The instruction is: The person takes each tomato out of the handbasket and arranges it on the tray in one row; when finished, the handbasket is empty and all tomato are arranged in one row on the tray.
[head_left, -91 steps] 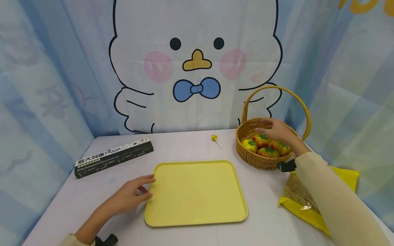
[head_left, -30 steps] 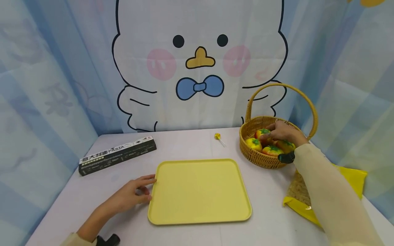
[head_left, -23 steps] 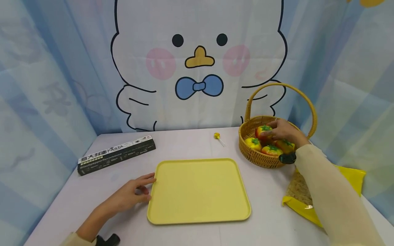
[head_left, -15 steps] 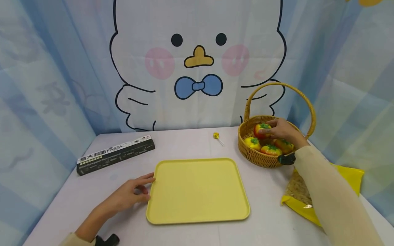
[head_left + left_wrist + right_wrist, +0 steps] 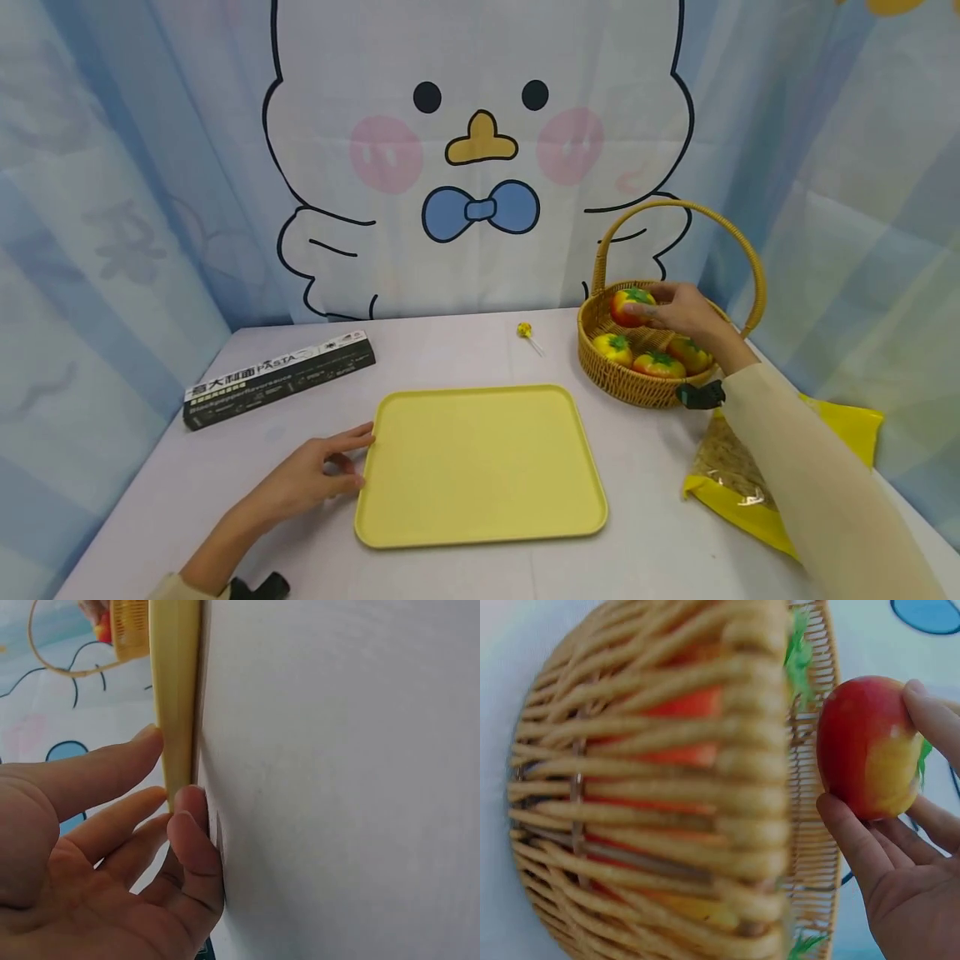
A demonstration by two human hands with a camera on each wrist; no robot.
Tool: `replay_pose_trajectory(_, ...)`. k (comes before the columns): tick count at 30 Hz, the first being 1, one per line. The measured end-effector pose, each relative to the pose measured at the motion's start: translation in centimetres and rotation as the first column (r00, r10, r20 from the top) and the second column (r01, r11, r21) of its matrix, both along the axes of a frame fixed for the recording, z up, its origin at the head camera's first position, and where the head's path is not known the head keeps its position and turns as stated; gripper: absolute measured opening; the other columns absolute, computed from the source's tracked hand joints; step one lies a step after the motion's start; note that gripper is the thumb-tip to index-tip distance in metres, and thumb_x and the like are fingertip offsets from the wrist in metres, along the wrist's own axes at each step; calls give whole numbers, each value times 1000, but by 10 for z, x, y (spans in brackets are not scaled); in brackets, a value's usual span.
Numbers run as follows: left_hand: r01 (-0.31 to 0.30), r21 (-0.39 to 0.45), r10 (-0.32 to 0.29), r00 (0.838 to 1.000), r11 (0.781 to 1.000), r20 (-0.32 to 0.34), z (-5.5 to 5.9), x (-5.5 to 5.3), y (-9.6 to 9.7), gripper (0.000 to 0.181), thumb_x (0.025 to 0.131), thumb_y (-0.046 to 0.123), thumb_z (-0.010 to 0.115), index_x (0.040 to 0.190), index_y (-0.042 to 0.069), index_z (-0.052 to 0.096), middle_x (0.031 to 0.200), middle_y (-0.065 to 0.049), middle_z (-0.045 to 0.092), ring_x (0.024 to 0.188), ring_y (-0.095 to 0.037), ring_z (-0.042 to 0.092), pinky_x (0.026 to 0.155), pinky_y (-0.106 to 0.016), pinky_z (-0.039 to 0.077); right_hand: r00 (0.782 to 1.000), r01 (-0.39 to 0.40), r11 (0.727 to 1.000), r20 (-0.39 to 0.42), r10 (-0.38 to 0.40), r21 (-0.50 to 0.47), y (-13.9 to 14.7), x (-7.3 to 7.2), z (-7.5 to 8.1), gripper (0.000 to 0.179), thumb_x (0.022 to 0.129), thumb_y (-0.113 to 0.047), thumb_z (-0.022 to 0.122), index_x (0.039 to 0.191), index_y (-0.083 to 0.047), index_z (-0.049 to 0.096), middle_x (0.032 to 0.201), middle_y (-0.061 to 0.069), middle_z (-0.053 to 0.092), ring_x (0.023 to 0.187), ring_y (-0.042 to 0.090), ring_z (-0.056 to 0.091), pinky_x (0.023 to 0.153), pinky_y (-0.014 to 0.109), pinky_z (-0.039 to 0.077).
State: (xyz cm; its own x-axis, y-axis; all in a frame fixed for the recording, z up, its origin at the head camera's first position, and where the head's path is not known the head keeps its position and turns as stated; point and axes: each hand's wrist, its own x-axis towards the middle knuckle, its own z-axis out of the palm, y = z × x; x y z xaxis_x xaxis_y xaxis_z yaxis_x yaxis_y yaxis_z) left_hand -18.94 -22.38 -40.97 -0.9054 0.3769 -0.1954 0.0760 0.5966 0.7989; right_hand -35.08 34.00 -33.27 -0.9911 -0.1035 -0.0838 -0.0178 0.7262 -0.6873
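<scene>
In the head view my right hand (image 5: 686, 315) holds a red-and-yellow fruit (image 5: 632, 307) with a green leafy top, raised over the wicker basket (image 5: 633, 392). The right wrist view shows thumb and fingers around that fruit (image 5: 866, 750), beside the basket's rim (image 5: 754, 772). Several similar fruits, such as a yellow one (image 5: 613, 348), lie in the basket. My left hand (image 5: 307, 479) rests against the left edge of a yellow tray (image 5: 480, 467). In the left wrist view, its thumb and fingertips touch the tray's rim (image 5: 176, 690), some fingers bent.
A black pasta box (image 5: 279, 381) lies at the back left of the white table. A yellow lollipop (image 5: 525, 331) lies left of the basket. Under the right forearm is a yellow bag (image 5: 727, 467) with a clear window. The basket's tall handle (image 5: 750, 258) arches over it.
My right hand has reached into the basket, taken hold of the red-and-yellow fruit and lifted it above the others. The left hand has stayed at the tray's edge.
</scene>
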Motion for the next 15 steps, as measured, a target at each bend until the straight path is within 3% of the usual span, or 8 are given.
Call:
replay_pose_trajectory(9, 76, -14, -77, 996, 997, -39, -2, -3, -5, 73, 92, 20, 82, 155, 0, 50, 172, -22, 32, 87, -8, 56, 64, -26, 49, 998, -25, 996, -52, 20, -82, -17, 5, 13, 88, 95, -60, 71, 161, -8, 44, 159, 23, 51, 132, 35, 63, 104, 39, 58)
replay_pose_trajectory(15, 94, -35, -96, 994, 995, -48, -3, -3, -6, 76, 93, 24, 82, 158, 2, 48, 173, -21, 31, 87, -6, 56, 61, -27, 51, 994, -69, 996, -86, 63, -64, -36, 8, 24, 83, 94, -60, 73, 156, -10, 51, 157, 21, 55, 138, 37, 57, 107, 46, 56)
